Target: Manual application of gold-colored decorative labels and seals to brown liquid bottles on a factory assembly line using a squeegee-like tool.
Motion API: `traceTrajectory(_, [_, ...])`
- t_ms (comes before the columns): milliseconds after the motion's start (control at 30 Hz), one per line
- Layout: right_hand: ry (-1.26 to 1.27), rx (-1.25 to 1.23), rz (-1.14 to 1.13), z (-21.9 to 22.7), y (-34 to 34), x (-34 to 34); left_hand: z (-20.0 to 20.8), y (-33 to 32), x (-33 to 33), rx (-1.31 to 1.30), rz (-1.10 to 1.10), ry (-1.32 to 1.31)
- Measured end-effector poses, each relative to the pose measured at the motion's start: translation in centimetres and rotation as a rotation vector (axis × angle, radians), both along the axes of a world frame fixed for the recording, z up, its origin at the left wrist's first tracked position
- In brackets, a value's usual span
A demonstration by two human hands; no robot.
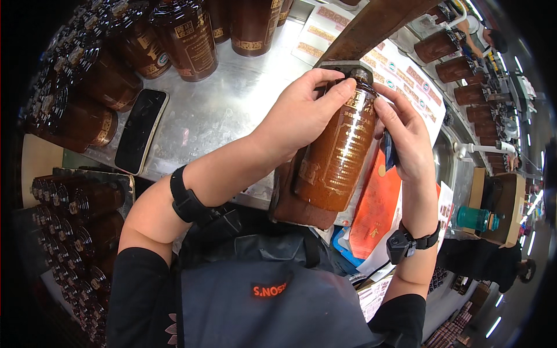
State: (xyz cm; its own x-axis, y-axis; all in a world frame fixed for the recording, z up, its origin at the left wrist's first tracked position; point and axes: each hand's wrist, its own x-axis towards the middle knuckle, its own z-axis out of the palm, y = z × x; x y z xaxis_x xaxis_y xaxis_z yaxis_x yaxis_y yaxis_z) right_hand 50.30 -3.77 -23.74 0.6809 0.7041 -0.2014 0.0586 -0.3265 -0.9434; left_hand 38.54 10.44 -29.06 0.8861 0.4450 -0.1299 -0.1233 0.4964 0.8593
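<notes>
Apron (pixel 255 316) nearest; left hand (pixel 301 113) and right hand (pixel 413 145) hold brown bottle (pixel 339 155) between partly curled fingers (pixel 336 97).

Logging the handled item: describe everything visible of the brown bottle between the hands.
The brown bottle is glossy, perhaps glass or glazed ceramic, with a cylindrical body, gold printing and a dark, narrow neck. It appears to lie on a brown support, base lower left, neck upper right in view. The left hand and right hand touch it near the neck.

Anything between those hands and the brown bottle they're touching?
Nothing visible blocks them: the left hand and right hand both touch the brown bottle near its neck. A slim dark object shows by the right palm.
</notes>
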Motion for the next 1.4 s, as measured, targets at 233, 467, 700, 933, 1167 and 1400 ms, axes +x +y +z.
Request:
traceTrajectory(233, [0.114,0.001,-0.021,-0.4,-0.7,0.3,-0.9,0.1,-0.5,-0.096,-0.052,0.028])
traceTrajectory(467, [0.223,0.062,-0.014,-0.8,-0.6,-0.8,-1.3,-0.2,-0.6,0.058,-0.103,-0.010])
traceTrajectory(700, [0.239,0.094,-0.010,-1.3,-0.8,-0.9,-1.6,-0.5,-0.8,0.067,-0.091,-0.035])
traceTrajectory(933, [0.214,0.040,0.017,-0.8,-1.1,-0.7,-1.5,0.0,-1.0,0.092,-0.077,-0.013])
traceTrajectory(1167, [0.219,0.016,0.022,-1.0,-1.7,-0.9,-0.9,0.0,-2.9,0.019,-0.243,-0.070])
traceTrajectory(1400, [0.170,-0.012,0.031,-0.5,-1.5,-1.4,-1.3,-0.6,-3.8,0.117,-0.292,-0.146])
